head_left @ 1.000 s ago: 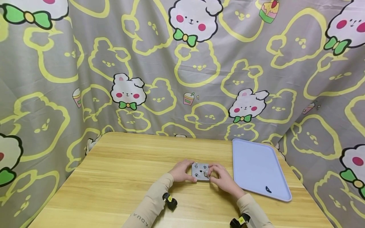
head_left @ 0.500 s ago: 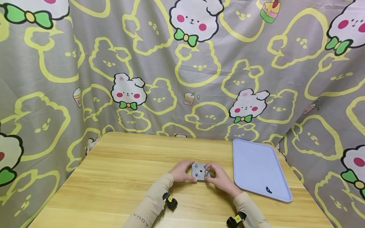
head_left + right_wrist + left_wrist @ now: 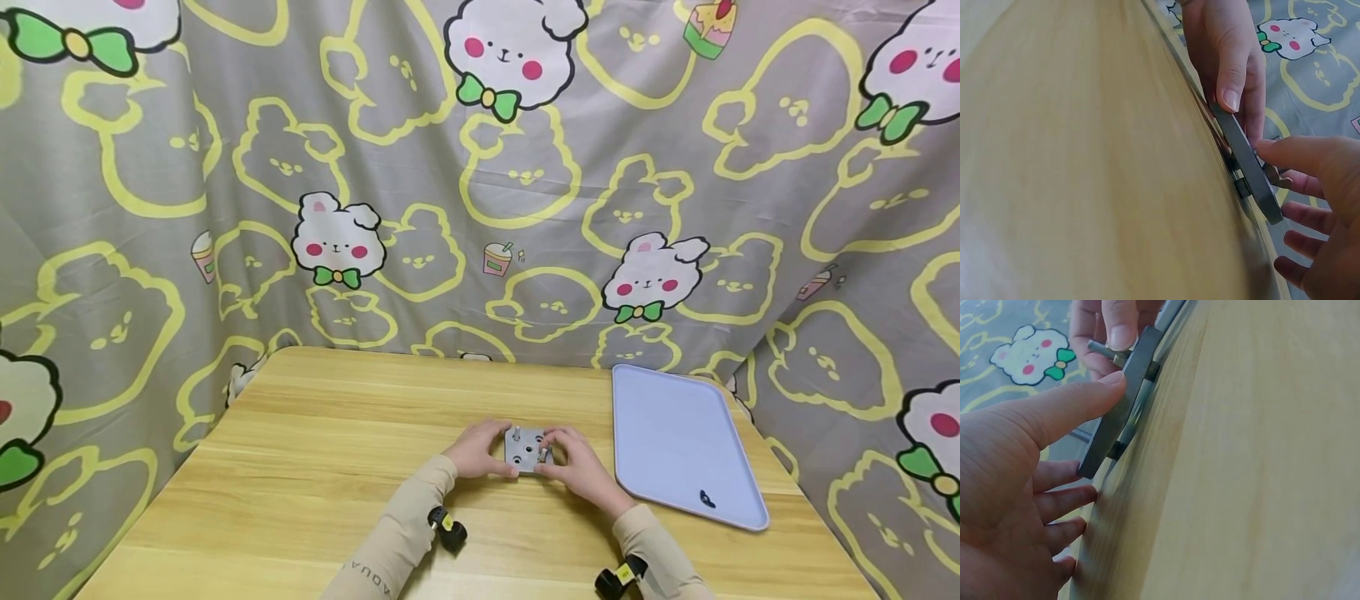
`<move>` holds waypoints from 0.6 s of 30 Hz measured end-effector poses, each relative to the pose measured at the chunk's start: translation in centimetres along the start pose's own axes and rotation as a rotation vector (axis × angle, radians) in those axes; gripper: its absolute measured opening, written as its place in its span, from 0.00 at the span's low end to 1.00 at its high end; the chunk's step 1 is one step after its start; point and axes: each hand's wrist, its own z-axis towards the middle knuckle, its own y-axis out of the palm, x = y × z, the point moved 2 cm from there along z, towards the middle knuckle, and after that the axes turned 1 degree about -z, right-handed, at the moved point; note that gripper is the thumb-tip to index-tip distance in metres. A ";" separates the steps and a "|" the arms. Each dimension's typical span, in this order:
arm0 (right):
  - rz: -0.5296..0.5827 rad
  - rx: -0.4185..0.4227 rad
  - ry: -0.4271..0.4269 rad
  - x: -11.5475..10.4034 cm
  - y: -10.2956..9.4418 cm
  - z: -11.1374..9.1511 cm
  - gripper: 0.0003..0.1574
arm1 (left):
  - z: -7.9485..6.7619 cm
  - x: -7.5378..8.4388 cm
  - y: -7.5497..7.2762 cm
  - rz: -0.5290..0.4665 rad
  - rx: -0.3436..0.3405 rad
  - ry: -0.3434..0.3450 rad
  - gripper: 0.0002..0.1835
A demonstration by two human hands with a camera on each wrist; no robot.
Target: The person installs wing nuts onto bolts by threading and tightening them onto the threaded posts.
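A square grey metal plate (image 3: 522, 460) with several holes lies low over the wooden table, on short black feet seen in the wrist views. My left hand (image 3: 477, 450) grips its left side, thumb at the near edge and fingers at the far one. Near the plate's far left corner a bolt (image 3: 517, 434) stands upright. At the right side, my right hand (image 3: 579, 467) pinches a second bolt (image 3: 1100, 349) between thumb and fingers. A small metal piece (image 3: 1279, 179) at that bolt's base is partly hidden by the fingers.
To the right lies a pale blue tray (image 3: 678, 433), a small black part (image 3: 707, 499) near its front edge. The wooden table (image 3: 337, 433) reaches back to a grey patterned curtain (image 3: 420, 167). Each forearm carries a black wrist camera (image 3: 448, 531).
My right hand has shifted slightly left, its fingers closing in around the right-hand bolt and covering more of it. The left hand and the plate have stayed in place.
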 end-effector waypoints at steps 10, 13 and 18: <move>-0.001 0.044 0.027 -0.2 0.0 0.0 0.16 | 0.0 0.0 0.0 0.004 0.004 0.002 0.48; 0.007 0.049 0.034 -0.4 0.0 0.1 0.17 | 0.1 -0.1 0.0 0.002 0.005 0.002 0.48; 0.001 0.057 0.054 -0.4 0.1 0.2 0.18 | 0.1 -0.1 0.1 0.003 0.004 -0.006 0.48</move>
